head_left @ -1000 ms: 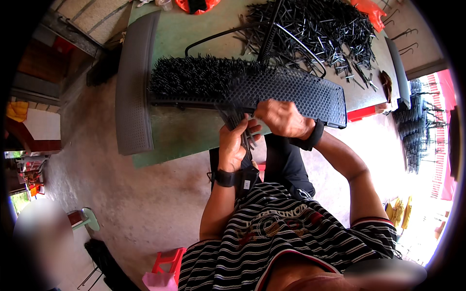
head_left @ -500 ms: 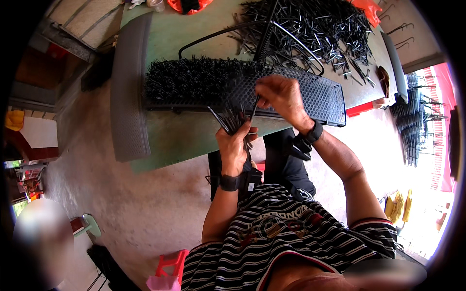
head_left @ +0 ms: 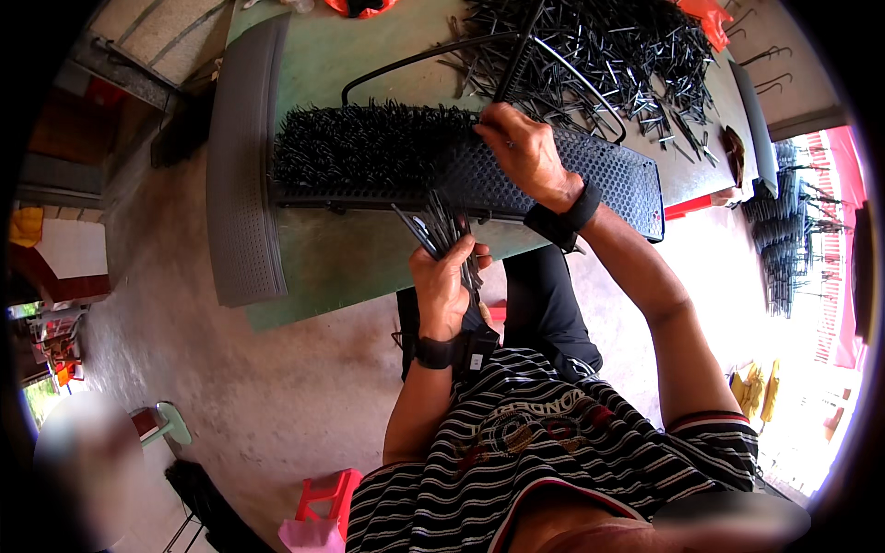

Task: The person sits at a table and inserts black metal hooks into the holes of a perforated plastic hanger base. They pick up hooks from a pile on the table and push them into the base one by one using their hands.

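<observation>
My left hand [head_left: 444, 286], below the near edge of a long perforated panel [head_left: 599, 184], is closed around a bundle of thin black strips [head_left: 437, 226] that stick up past the thumb. Dense black bristle-like tufts [head_left: 359, 152] cover the panel's left part; its right part shows bare holes. Over the panel, where the tufts end, hovers my right hand [head_left: 530, 157] with thumb and fingers pinched near the far edge. Whatever is between those fingertips is too small and hidden to make out.
A large heap of loose black strips [head_left: 599, 64] lies behind the panel. A black bent-rod frame [head_left: 424, 55] rises at the panel's far side. Grey perforated sheets [head_left: 241, 184] are stacked along the left end of the green table [head_left: 304, 300]. A red stool [head_left: 330, 498] stands on the floor.
My right hand has gone from beside the bundle, where it pinched a dark strip, up and away to the panel's far side. The left hand stays nearly in place with the bundle.
</observation>
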A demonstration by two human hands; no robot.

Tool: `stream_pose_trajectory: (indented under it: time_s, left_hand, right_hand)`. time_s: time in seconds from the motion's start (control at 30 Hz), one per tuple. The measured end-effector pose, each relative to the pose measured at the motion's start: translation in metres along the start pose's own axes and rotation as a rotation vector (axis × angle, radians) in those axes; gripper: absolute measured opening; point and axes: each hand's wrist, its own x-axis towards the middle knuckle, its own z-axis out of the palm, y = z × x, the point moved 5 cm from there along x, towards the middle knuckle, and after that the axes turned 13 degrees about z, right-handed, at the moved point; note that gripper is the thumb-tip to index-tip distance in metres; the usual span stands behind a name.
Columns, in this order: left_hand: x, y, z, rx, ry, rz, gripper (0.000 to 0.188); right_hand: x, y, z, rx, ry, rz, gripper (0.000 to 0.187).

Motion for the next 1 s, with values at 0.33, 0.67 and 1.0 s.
stream_pose_trajectory:
  time_s: [0.33, 0.67, 1.0]
  left_hand:
    - [-0.001, 0.004, 0.005, -0.021, -0.003, 0.018, 0.021]
    - [-0.001, -0.004, 0.004, 0.055, -0.013, 0.025, 0.018]
    - [-0.004, 0.003, 0.004, 0.071, 0.012, 0.028, 0.009]
  right_hand:
    - [-0.007, -0.012, -0.006, 0.091, -0.405, 0.328, 0.013]
    - [-0.011, -0.005, -0.034, 0.373, 0.081, 0.326, 0.017]
    - [-0.008, 0.009, -0.013, 0.238, 0.028, 0.147, 0.015]
